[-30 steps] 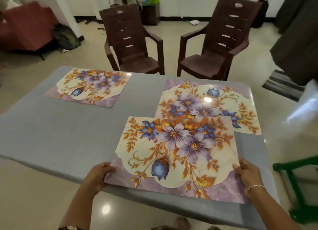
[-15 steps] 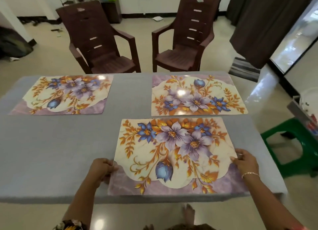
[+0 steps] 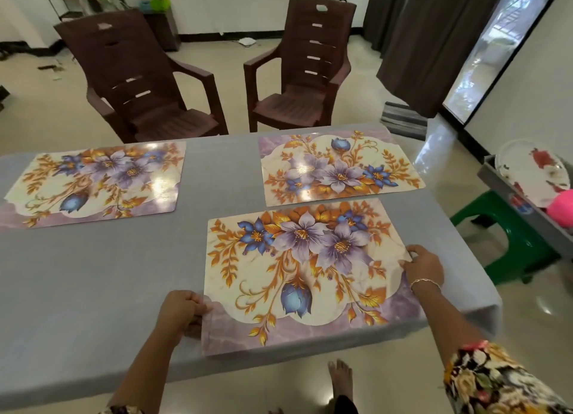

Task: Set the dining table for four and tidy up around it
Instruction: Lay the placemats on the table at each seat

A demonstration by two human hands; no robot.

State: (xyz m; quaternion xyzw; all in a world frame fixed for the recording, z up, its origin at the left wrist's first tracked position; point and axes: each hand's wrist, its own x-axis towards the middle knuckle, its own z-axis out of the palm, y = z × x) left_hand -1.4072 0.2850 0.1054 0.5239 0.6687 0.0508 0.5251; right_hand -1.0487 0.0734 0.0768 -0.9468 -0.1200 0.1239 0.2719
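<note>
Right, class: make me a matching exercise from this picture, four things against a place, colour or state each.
Things:
1 near mat
2 stool
3 plate
4 left chair

Matches:
A green
B in the grey tray
C dark brown
D held by the left hand and right hand

Pairs: 1-D, 2-A, 3-B, 4-C.

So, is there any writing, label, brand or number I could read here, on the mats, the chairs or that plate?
No text can be read in this view.
near placemat, far left placemat, far right placemat: flower prints only, no words.
left chair, right chair: no lettering visible.
plate: red flower pattern only.
red and blue mark on the grey tray: too blurred to read.
</note>
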